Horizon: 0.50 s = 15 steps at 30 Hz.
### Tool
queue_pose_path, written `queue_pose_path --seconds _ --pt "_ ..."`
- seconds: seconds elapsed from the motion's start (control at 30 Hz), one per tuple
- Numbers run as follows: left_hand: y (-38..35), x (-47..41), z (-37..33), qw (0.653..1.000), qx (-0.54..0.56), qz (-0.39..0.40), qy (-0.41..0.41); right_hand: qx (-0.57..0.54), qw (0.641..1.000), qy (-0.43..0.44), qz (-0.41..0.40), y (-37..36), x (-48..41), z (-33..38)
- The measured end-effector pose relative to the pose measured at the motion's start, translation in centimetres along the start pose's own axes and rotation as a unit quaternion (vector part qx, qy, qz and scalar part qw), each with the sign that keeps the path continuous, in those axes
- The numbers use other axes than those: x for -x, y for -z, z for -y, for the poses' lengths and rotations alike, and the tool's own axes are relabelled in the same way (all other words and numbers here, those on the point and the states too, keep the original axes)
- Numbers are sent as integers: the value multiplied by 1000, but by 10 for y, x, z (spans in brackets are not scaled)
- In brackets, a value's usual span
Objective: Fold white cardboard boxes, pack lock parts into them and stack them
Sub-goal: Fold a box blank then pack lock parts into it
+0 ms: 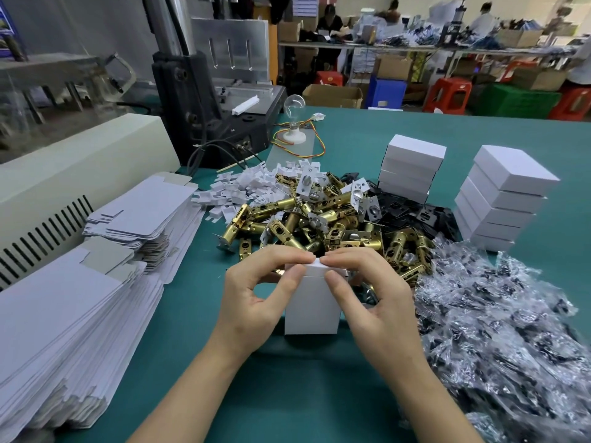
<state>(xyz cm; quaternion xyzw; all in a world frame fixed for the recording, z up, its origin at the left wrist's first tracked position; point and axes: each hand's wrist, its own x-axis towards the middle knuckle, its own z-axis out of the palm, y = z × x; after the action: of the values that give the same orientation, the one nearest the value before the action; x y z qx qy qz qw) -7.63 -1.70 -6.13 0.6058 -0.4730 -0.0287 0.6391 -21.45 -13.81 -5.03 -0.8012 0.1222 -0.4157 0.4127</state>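
A white cardboard box (311,302) stands upright on the green table in front of me. My left hand (256,295) and my right hand (374,298) both pinch its top flap, thumbs on the near face and fingertips meeting over the top edge. Behind the box lies a heap of brass lock latches (319,225). Black plates (412,209) lie behind the heap. Two stacks of closed white boxes (411,167) (502,199) stand at the back right. What is inside the held box is hidden.
Flat unfolded box blanks (80,298) are piled at the left. Small white card inserts (246,187) lie behind the latches. Clear bags of screws (499,330) cover the right side. A machine (217,100) and a light bulb (294,123) stand at the back.
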Motion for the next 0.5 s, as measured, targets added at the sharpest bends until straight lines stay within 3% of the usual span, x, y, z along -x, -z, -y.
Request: queue_pose_path --seconds 0.23,0.5 --pt "4 -1 6 997 -36 3 -72 -8 1000 16 8 -1 1 -3" --pt "8 -1 10 996 -45 20 -73 15 1000 21 10 1 3 -8"
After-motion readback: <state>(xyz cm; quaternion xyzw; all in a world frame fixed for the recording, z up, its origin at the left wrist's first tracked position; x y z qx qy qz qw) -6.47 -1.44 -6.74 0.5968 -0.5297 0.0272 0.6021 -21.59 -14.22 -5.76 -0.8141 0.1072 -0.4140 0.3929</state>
